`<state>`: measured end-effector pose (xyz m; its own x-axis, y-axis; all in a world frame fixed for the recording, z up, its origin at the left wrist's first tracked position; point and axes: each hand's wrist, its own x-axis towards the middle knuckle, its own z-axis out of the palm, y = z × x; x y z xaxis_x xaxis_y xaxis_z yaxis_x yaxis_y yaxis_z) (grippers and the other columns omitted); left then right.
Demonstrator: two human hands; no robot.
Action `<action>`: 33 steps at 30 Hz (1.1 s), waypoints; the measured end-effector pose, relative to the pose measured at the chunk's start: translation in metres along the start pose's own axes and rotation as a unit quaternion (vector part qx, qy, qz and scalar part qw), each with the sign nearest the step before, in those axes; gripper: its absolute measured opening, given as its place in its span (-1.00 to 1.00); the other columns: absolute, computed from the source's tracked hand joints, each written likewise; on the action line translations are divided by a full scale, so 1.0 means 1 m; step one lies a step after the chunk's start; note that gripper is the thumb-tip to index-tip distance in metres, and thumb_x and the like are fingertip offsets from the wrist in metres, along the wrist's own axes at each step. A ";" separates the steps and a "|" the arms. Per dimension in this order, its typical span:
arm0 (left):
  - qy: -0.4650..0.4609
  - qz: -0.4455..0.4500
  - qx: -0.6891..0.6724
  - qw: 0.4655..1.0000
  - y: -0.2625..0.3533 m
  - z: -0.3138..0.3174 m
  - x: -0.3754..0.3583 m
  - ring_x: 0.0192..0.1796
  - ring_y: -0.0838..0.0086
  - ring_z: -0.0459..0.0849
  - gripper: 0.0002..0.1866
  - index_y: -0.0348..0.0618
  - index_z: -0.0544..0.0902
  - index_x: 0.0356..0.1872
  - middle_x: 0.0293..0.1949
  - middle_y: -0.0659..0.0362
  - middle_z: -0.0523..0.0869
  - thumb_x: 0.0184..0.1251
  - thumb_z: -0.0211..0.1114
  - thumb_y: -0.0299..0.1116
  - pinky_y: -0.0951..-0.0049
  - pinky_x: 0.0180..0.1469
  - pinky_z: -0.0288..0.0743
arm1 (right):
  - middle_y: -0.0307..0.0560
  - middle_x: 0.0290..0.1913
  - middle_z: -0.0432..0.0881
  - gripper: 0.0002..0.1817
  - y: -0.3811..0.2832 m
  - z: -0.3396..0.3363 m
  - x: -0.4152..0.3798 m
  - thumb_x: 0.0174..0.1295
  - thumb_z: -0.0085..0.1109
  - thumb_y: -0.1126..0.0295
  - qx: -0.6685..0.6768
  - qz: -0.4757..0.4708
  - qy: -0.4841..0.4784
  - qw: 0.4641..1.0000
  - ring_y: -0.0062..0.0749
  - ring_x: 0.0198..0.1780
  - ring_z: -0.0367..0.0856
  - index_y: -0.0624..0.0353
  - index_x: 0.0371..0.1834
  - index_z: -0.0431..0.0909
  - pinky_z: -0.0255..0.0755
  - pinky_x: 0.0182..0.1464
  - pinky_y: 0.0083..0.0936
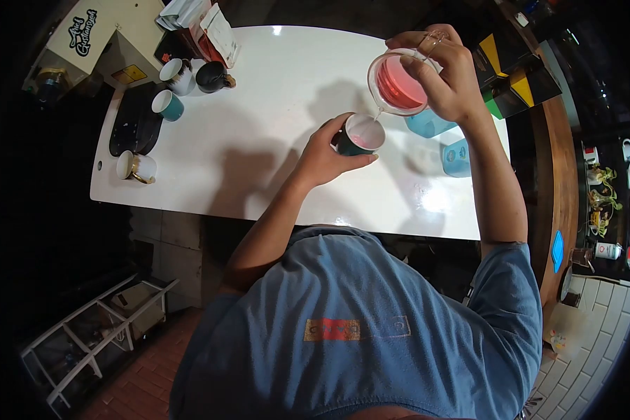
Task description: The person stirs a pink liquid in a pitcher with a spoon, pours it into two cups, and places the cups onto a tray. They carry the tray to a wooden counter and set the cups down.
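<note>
My left hand (322,157) is wrapped round a dark green cup (360,145) with a white inside, held above the white table. A little pink liquid shows inside it. In my right hand (444,73) is a clear glass jug (400,82) with pink liquid, gripped at its handle side and tilted over the cup. A thin stream seems to run from the jug's lip into the cup. Close to my right forearm stand two light blue containers, one (430,124) partly behind the jug and another (456,159) partly hidden by the arm.
On the white table (273,91), a teal cup (168,105), two white cups with gold-coloured handles, a small black pitcher (212,77) and a black tray (134,119) stand at the left. Bags (217,35) stand behind them. Black-and-yellow boxes (518,77) are at the right.
</note>
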<state>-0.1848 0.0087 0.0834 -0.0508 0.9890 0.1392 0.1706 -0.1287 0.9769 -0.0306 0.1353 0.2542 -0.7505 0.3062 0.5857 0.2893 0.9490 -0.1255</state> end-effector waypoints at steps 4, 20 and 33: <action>-0.005 -0.002 -0.003 1.000 0.001 0.002 0.001 0.00 0.43 0.61 -0.22 -0.19 0.43 0.21 -0.03 0.13 0.65 -0.09 0.58 -0.24 0.41 0.08 0.47 | -0.01 -0.16 0.71 -0.62 0.002 -0.001 -0.002 0.03 0.00 0.21 -0.016 0.002 -0.001 1.000 -0.25 -0.19 0.51 0.22 -0.26 0.71 0.35 0.06 -0.34; -0.027 -0.004 -0.016 1.000 0.005 0.005 0.004 0.01 0.44 0.60 -0.20 -0.18 0.43 0.22 -0.04 0.15 0.64 -0.11 0.59 -0.22 0.42 0.08 0.47 | 0.04 -0.14 0.71 -0.56 0.007 0.000 -0.008 0.00 -0.02 0.16 -0.032 0.036 -0.006 0.999 -0.22 -0.17 0.51 0.20 -0.23 0.73 0.39 0.00 -0.33; -0.036 -0.026 -0.047 0.998 0.003 0.007 0.001 0.04 0.41 0.59 -0.16 -0.25 0.42 0.21 0.01 0.06 0.60 -0.16 0.61 -0.21 0.42 0.11 0.47 | 0.02 -0.15 0.71 -0.59 -0.001 -0.005 -0.006 -0.01 0.00 0.20 -0.040 0.022 -0.019 0.999 -0.22 -0.17 0.51 0.22 -0.26 0.72 0.35 0.05 -0.34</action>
<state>-0.1778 0.0101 0.0858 0.0137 0.9968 0.0785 0.0755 -0.0793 0.9940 -0.0236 0.1320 0.2548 -0.7569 0.3522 0.5505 0.3685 0.9257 -0.0856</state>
